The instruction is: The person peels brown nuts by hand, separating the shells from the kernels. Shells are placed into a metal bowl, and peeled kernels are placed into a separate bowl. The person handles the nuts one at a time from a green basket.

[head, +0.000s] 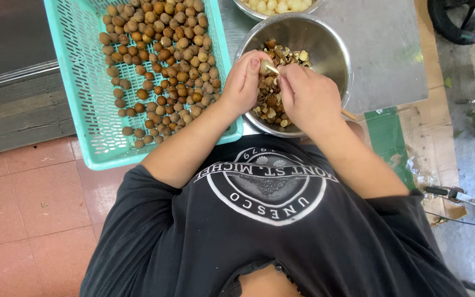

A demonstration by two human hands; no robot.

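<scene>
Left hand (243, 82) pinches a pale fruit (266, 67) between thumb and fingertips, just above the steel bowl (333, 49) of brown shells (270, 102). Right hand (306, 96) is closed around a thin tool (349, 114), its tip at the fruit; both hands touch. Teal basket (72, 82) of brown fruits (160, 60) sits left of the bowl; a second bowl (248, 11) of peeled pieces lies beyond.

A food-prep corner, likely a working kitchen: steel bowls (325, 38) at twelve o'clock, a turquoise crate (78, 82) of brown nuts (160, 60) at ten (red-tiled floor (28, 209) underfoot).
</scene>
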